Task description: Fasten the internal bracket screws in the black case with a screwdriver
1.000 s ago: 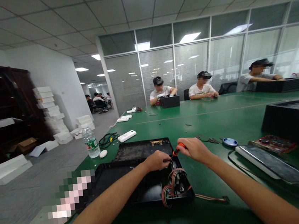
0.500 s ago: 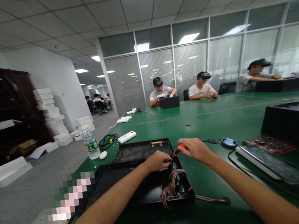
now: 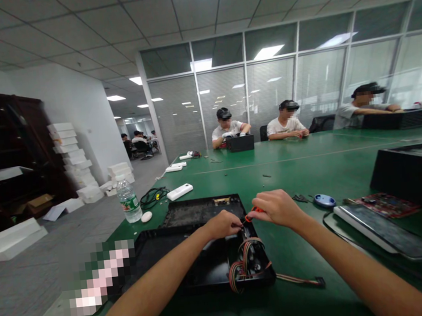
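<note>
My right hand is closed around the orange handle of a screwdriver, whose shaft slopes down to the left. At the screwdriver's tip my left hand is closed in a pinch; what its fingers hold is too small to make out. Both hands are over the upper right corner of an open black case that lies on the green table. A bundle of striped ribbon wires loops inside the case's right side, and one wire ends in a black connector on the table. Behind lies a black panel.
A water bottle, white oval object, black cable and white device stand or lie left. Right are a blue round dish, red circuit board, phone-like slab and large black case. Three people sit across.
My right hand has turned on the screwdriver handle, its back now rolled further up and over. My left hand stays pinched in almost the same spot.
</note>
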Tool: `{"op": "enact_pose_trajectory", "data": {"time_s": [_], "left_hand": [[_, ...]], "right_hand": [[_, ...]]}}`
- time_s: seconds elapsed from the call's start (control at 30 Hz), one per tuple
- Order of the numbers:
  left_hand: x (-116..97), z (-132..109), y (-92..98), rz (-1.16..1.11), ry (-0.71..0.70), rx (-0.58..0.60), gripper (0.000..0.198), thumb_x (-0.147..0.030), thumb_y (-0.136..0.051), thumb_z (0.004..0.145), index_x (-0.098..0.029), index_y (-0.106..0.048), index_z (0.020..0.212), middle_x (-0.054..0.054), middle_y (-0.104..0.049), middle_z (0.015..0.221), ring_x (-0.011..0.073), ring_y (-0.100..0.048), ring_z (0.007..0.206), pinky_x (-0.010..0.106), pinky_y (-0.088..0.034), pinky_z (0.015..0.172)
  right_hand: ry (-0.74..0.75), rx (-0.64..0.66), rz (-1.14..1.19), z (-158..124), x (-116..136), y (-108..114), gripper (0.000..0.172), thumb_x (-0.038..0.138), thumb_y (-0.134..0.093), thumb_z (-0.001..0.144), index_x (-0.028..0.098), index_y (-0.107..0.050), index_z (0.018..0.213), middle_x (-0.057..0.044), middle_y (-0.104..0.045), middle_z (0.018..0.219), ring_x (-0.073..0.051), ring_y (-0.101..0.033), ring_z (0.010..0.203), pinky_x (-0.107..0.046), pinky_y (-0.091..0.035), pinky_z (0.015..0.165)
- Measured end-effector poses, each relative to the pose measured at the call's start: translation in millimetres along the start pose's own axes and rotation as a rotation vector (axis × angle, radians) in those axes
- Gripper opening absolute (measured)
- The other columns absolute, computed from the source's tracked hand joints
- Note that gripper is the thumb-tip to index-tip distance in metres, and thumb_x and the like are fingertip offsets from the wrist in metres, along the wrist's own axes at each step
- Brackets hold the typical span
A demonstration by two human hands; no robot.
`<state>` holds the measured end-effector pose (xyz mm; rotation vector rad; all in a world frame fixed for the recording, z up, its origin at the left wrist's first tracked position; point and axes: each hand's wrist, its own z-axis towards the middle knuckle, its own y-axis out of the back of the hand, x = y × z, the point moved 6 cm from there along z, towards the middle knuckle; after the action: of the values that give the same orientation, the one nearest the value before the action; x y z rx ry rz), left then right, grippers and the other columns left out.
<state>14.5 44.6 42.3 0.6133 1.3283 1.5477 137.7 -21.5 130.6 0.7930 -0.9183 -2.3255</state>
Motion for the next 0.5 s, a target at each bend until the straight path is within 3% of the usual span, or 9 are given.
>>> {"op": "enact_pose_trajectory", "data": {"time_s": [0.17,0.3,0.5], "left_hand": [[-1.6,0.5,2.9,-0.015,0.023,0.022,0.012,-0.013,-0.058,0.077,-0.015,-0.069,0.081,0.003,-0.069,0.083,0.0124,-0.062,0.077,0.017,-0.042,0.072],[-4.6,3.7,5.2,-0.017,0.026,0.047,0.012,-0.013,-0.059,0.076,-0.015,-0.069,0.081,0.003,-0.069,0.082,0.0123,-0.062,0.077,0.017,-0.042,0.072],[-5.4,6.5,5.5,-0.079,0.025,0.079,0.017,-0.011,-0.059,0.077,-0.018,-0.07,0.087,0.0,-0.069,0.084,0.012,-0.061,0.078,0.018,-0.041,0.074]], "right_hand": [[-0.09,0.118,0.06,14.7,12.0,13.4,0.025,0.037,-0.04,0.089,0.018,-0.054,0.098,-0.004,-0.065,0.077,-0.015,-0.058,0.067,-0.024,-0.026,0.053],[-0.058,0.238,0.019,18.5,15.8,16.1,0.022,0.038,-0.044,0.087,0.019,-0.055,0.086,-0.004,-0.066,0.071,-0.016,-0.059,0.061,-0.025,-0.023,0.051],[-0.066,0.287,-0.075,27.8,11.4,10.1,0.028,0.042,-0.045,0.087,0.018,-0.059,0.082,-0.007,-0.067,0.066,-0.018,-0.061,0.058,-0.024,-0.024,0.049]]}}
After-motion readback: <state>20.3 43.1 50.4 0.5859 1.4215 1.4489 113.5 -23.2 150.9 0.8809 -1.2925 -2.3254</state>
